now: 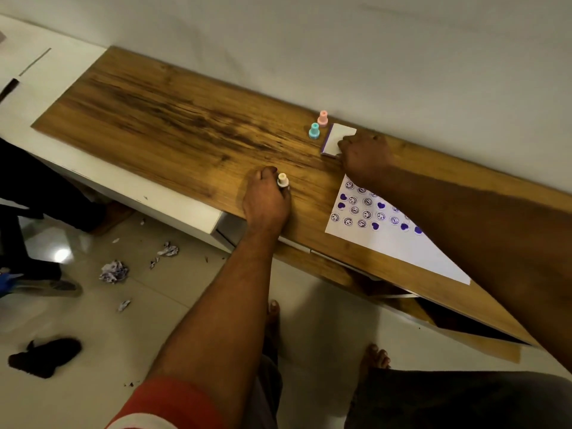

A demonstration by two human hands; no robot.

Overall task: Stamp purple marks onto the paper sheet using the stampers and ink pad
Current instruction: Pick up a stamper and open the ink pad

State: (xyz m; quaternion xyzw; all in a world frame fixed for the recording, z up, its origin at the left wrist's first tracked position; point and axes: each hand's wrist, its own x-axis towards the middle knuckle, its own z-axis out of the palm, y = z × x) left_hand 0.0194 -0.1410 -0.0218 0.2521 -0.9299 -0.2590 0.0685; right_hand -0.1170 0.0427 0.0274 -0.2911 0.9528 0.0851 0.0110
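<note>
While my left hand [266, 203] pinches a cream plastic stamper [282, 180] beside the white paper sheet [402, 246], my right hand [366, 156] grips a white ink pad [336, 138].

One head-worn wide-angle camera looks forward and steeply down at the wooden surface [173, 119]. The surface crosses the view diagonally from upper left to lower right, with its far edge against the wall [309, 32]. The tiled floor [93, 320] fills the lower left. Both forearms come in from the bottom and right edges, large and close to the lens. The left hand [266, 199], holding a cream stamper [282, 180], sits near the frame's centre at the surface's near edge. The right hand [365, 153] holds the ink pad [339, 137] farther in, toward the far edge.
</note>
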